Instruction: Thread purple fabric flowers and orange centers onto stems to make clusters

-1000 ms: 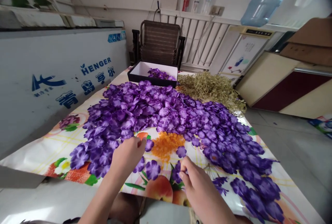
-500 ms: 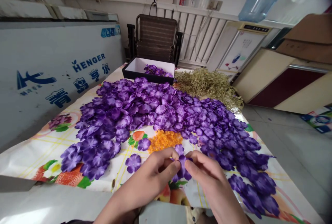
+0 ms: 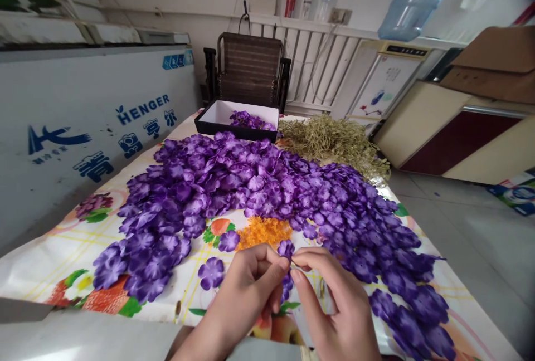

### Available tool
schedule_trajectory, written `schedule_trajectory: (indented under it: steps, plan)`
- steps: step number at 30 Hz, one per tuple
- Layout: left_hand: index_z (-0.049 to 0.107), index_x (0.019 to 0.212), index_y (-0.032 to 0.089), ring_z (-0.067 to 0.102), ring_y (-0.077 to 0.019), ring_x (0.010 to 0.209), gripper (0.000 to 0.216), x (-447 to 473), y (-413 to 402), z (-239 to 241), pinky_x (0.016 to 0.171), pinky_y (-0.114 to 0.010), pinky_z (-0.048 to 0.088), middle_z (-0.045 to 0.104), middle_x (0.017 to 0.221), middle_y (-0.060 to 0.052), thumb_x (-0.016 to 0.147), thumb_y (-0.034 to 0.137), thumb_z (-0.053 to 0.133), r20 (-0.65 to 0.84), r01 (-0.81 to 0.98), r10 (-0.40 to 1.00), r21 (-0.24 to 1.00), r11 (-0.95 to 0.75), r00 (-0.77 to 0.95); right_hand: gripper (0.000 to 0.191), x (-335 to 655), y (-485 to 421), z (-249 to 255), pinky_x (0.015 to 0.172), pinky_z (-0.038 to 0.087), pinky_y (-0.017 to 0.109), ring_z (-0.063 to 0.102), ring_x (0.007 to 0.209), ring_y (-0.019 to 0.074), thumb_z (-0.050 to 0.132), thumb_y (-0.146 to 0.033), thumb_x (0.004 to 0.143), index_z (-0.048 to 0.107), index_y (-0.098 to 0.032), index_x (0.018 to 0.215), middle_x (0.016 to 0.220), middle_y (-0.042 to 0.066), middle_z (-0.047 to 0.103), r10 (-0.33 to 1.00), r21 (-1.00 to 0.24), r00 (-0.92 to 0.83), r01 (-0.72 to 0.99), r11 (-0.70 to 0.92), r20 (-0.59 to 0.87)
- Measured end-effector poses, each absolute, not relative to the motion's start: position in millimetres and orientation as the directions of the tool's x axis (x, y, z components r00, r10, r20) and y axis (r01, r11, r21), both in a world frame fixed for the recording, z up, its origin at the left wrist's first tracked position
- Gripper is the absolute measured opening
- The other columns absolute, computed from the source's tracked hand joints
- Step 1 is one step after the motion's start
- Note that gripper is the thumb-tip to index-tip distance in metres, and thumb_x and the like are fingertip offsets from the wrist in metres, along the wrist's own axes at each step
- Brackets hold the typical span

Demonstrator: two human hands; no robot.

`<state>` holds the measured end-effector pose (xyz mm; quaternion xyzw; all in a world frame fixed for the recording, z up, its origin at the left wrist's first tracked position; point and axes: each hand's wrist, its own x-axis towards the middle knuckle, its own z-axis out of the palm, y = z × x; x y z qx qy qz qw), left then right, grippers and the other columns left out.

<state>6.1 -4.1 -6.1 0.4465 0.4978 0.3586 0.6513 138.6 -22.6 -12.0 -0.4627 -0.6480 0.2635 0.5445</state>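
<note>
My left hand (image 3: 253, 277) pinches a purple artificial flower (image 3: 286, 248) between thumb and forefinger, above the near part of the table. More purple petals hang below that pinch, partly covered by the fingers. Close on its right is my right hand (image 3: 334, 294), with thumb and forefinger apart and the fingertips at the flower's edge. Just beyond the hands lies a small heap of orange flower centres (image 3: 265, 233). Two loose purple flowers, one nearer (image 3: 211, 273) and one farther (image 3: 229, 241), lie to the left of it.
A big arc of purple flowers (image 3: 251, 174) covers the table's middle and both sides. Behind it stand a black box (image 3: 234, 129) with some flowers inside and a bundle of green stems (image 3: 334, 141). A chair (image 3: 249, 66) faces the table's far end; a white freezer (image 3: 137, 82) flanks the left.
My right thumb and forefinger have parted and drawn slightly away from the flower. My left hand still pinches it, and the flower has turned and shifted a little. The camera view has tilted slightly.
</note>
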Motion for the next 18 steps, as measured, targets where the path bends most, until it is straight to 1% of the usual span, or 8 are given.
schedule_trajectory:
  steps: [3,7,9,11,13,15,18]
  plan:
    - [0.052,0.067,0.017,0.038,-0.0045,0.030,0.040,3.8,-3.9,-8.0,0.034,-0.015,0.031,0.050,0.039,0.006,0.078,0.052,0.066,-0.349,-0.145,0.892,0.905,0.401,0.289,0.014,138.6,-21.0,-11.4,0.074,0.051,0.027,0.065,0.083,0.0179,0.053,-0.017,0.087,0.065,-0.023,0.092,0.087,0.004,0.068,0.920,-0.889,-0.005,0.254,0.380,0.392]
    - [0.050,0.060,0.017,0.032,-0.0018,0.026,0.037,2.3,-3.4,-13.0,0.032,-0.012,0.026,0.048,0.034,0.008,0.075,0.041,0.073,-0.345,-0.323,0.878,0.833,0.449,0.330,0.009,137.6,-21.3,-1.7,0.068,0.053,0.025,0.066,0.076,0.0173,0.057,-0.025,0.086,0.065,-0.021,0.084,0.081,0.004,0.068,0.967,-0.960,-0.048,0.122,0.253,0.249]
    - [0.051,0.058,0.016,0.033,-0.0021,0.026,0.037,1.8,-3.0,-14.6,0.033,-0.013,0.026,0.048,0.034,0.007,0.074,0.039,0.075,-0.325,-0.375,0.876,0.809,0.453,0.356,0.010,136.7,-21.7,2.0,0.066,0.054,0.025,0.066,0.072,0.0171,0.059,-0.028,0.084,0.064,-0.020,0.082,0.076,0.003,0.067,0.979,-0.979,-0.060,0.047,0.198,0.195]
    - [0.054,0.059,0.016,0.041,-0.0043,0.030,0.036,1.2,-2.6,-14.4,0.036,-0.014,0.031,0.053,0.038,0.005,0.076,0.041,0.073,-0.301,-0.387,0.878,0.809,0.442,0.373,0.012,135.9,-22.0,2.2,0.065,0.055,0.026,0.066,0.068,0.0175,0.062,-0.031,0.082,0.064,-0.019,0.082,0.071,0.003,0.068,0.989,-0.990,-0.045,-0.022,0.137,0.138]
    - [0.058,0.061,0.015,0.048,-0.0067,0.035,0.037,0.4,-2.5,-12.3,0.041,-0.016,0.036,0.059,0.045,0.001,0.078,0.045,0.070,-0.290,-0.358,0.880,0.831,0.427,0.377,0.014,135.1,-22.0,-0.6,0.066,0.057,0.028,0.067,0.068,0.0186,0.064,-0.032,0.080,0.064,-0.019,0.084,0.072,0.004,0.070,0.997,-0.995,0.007,-0.061,0.075,0.075]
    - [0.059,0.064,0.014,0.052,-0.0079,0.039,0.038,-0.3,-2.7,-9.2,0.043,-0.018,0.038,0.063,0.051,-0.001,0.079,0.048,0.068,-0.285,-0.301,0.886,0.864,0.402,0.365,0.017,134.3,-21.6,-4.3,0.069,0.058,0.028,0.069,0.072,0.0192,0.065,-0.033,0.080,0.064,-0.019,0.090,0.078,0.005,0.072,0.996,-0.997,0.078,-0.062,0.037,0.032]
    - [0.060,0.067,0.014,0.055,-0.0093,0.043,0.039,-0.9,-3.5,-5.2,0.046,-0.019,0.040,0.065,0.058,-0.003,0.079,0.050,0.066,-0.273,-0.205,0.905,0.914,0.350,0.327,0.022,131.8,-20.6,-7.8,0.070,0.059,0.026,0.070,0.076,0.0181,0.064,-0.032,0.082,0.061,-0.021,0.100,0.083,0.004,0.072,0.985,-0.999,0.169,-0.026,0.034,0.029]
